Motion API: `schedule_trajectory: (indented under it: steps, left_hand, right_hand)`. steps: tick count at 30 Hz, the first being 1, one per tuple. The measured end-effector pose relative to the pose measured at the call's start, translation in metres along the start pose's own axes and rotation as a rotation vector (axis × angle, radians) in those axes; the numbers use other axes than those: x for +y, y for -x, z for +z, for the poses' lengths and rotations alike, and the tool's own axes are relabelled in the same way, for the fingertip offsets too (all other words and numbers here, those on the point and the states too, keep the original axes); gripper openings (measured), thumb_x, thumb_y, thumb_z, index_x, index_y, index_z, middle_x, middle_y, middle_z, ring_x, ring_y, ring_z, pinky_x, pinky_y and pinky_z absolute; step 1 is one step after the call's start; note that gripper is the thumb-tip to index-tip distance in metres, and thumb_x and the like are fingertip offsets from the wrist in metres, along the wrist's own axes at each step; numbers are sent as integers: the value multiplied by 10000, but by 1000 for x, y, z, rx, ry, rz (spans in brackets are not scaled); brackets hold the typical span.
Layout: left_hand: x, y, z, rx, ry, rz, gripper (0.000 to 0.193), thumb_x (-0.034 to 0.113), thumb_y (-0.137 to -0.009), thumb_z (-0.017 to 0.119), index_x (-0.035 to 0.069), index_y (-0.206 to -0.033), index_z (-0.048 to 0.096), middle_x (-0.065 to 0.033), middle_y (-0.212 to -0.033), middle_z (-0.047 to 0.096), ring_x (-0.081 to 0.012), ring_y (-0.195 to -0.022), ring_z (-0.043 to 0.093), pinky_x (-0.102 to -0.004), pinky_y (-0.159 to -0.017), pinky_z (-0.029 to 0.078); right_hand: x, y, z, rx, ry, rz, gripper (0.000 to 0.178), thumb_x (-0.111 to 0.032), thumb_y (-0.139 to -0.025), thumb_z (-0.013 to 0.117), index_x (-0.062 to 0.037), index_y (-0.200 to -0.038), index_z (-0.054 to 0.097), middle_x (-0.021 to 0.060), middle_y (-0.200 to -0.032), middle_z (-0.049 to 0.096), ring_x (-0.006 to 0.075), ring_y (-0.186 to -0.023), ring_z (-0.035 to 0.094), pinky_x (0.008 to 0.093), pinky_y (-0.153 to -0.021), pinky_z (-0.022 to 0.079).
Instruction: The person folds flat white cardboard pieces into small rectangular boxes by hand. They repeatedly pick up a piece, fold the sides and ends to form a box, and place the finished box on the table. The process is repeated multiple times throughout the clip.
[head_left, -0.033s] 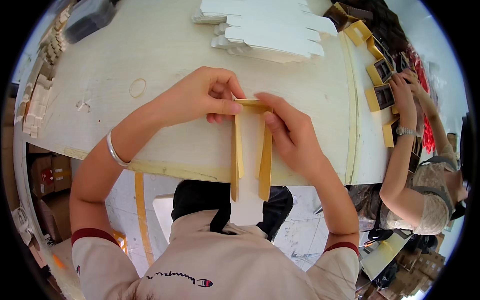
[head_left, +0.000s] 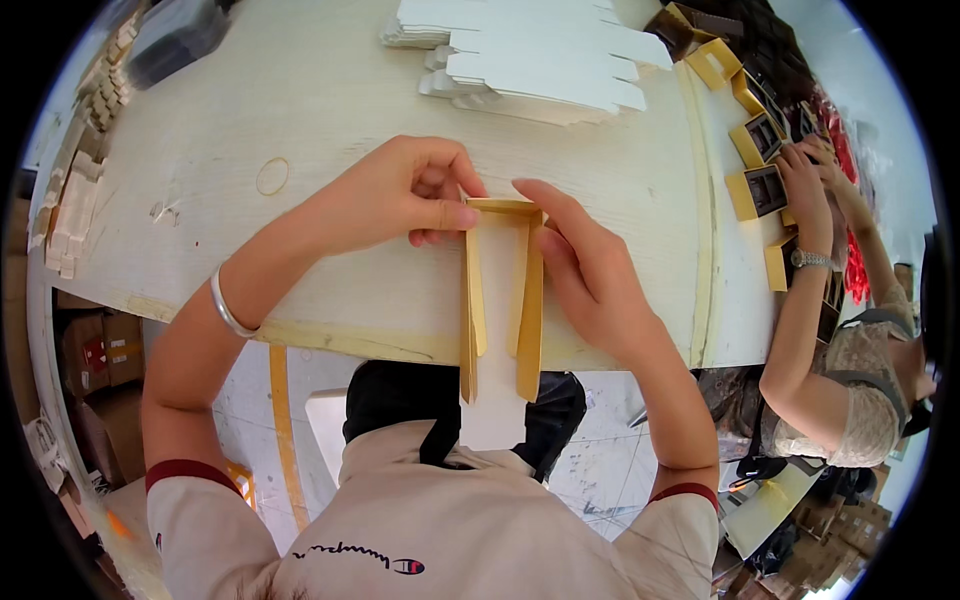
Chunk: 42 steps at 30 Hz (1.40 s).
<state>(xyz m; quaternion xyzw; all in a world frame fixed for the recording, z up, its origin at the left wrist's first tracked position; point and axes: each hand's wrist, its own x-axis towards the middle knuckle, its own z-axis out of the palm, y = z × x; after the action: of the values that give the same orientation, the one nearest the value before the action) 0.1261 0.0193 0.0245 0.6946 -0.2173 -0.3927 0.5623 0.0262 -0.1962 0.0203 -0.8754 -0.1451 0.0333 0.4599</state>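
A partly folded carton [head_left: 502, 300], white inside with gold side walls, lies lengthwise toward me. Its two long walls and far end wall stand up, while the near end stays flat and reaches past the table edge. At the far left corner, the thumb and fingers of my left hand [head_left: 430, 195] pinch the carton wall. My right hand [head_left: 590, 265] is at the far right corner, index finger stretched beyond the end wall and thumb beside the outside of the right wall. Its thumb and index are apart; the other fingers are mostly hidden.
A stack of flat white carton blanks [head_left: 540, 65] lies at the far side of the table [head_left: 330, 290]. A rubber band [head_left: 273, 176] rests to the left. At right, a co-worker's hands [head_left: 808, 175] work among small gold boxes [head_left: 757, 192]. A dark bin [head_left: 178, 42] stands far left.
My right thumb has drawn back slightly from the carton's right wall to its outer side. The left hand keeps its pinch, and the carton has hardly moved.
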Motion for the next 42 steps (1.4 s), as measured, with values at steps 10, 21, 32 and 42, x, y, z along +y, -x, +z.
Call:
schedule_trajectory:
  steps: [10,21,32,42]
  left_hand:
    - [0,20,23,188,-177,124,257,118,-891,650,24,-1129,620,-22,-890,654,-73,-678,576,-209,-574,475]
    - [15,7,17,177,-141,-70,220,153,-920,634,-55,-966,687,-89,-850,681,-117,-641,628,-240,-538,521]
    - [3,7,25,290,-1015,548,113,33,-875,611,-60,-925,650,-104,-764,631,-169,-577,620,-286,-513,472]
    - [25,3,25,199,-757,200,86,14,-853,613,-64,-865,645,-116,-672,641,-142,-500,587,-258,-493,454]
  right_hand:
    - [-6,54,-19,-133,380,-261,456,57,-723,625,-65,-1162,599,194,-1288,507,356,-1120,544,411,-893,454]
    - [-12,44,0,11,486,-354,391,-143,-752,681,2,-1099,572,137,-1070,543,284,-978,559,366,-748,438]
    - [-22,16,6,-59,697,-163,453,-137,-780,644,11,-1197,545,82,-877,502,206,-736,512,333,-593,390]
    - [-31,10,8,-235,808,-78,555,-108,-853,595,-219,-1381,469,86,-807,482,225,-715,537,346,-590,413]
